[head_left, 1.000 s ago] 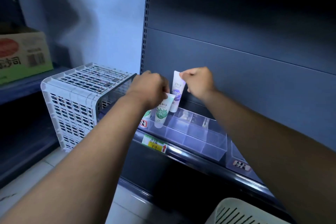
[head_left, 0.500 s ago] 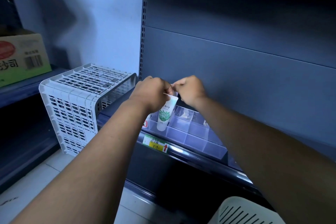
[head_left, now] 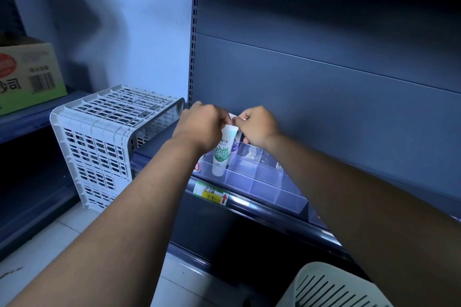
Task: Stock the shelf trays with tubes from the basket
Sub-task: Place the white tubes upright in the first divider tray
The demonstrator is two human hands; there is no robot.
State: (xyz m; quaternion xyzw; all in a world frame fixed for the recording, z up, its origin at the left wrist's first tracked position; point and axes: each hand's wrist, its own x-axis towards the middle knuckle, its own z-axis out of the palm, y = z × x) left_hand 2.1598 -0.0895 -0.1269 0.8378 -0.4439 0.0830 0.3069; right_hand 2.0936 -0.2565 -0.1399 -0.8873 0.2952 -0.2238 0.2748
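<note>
Dark shelf: crate left; left hand, right hand pinch tubes.

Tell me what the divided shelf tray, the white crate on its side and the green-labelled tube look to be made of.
Divided shelf tray: clear, glossy rigid plastic, probably acrylic; the shelf shows through its walls.
White crate: matte moulded plastic; a lattice of slots and ribs.
Green-labelled tube: smooth white soft plastic, by its look; printed label and flat crimped top.
</note>
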